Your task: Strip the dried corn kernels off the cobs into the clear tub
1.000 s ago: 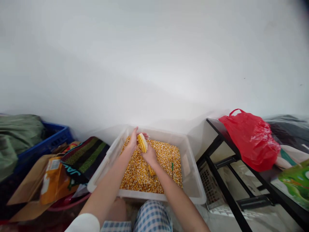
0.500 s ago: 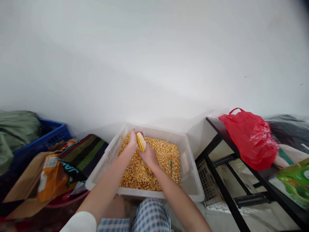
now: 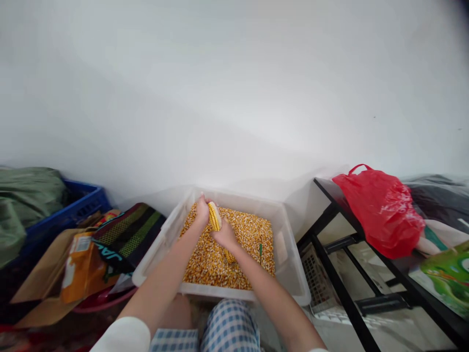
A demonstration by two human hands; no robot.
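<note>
Two bare hands, one left hand [image 3: 202, 211] and one right hand [image 3: 224, 235], share one yellow corn cob with a pale side [image 3: 214, 218]; a second yellow cob [image 3: 229, 256], at its five o'clock, makes two. One translucent white plastic tub [image 3: 290, 259] contains loose yellow kernels [image 3: 208, 269] too many to count, plus one thin green stick [image 3: 260, 250] at three o'clock. Around the tub: one blue plastic crate [image 3: 95, 197] at nine, one shiny red plastic bag [image 3: 381, 212] between two and three.

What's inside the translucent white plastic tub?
Loose yellow-white corn kernels, a slim green object and a yellow corn cob partly hidden by the right forearm. Kernels cover the bottom of the tub, so anything buried can't be seen.
</note>
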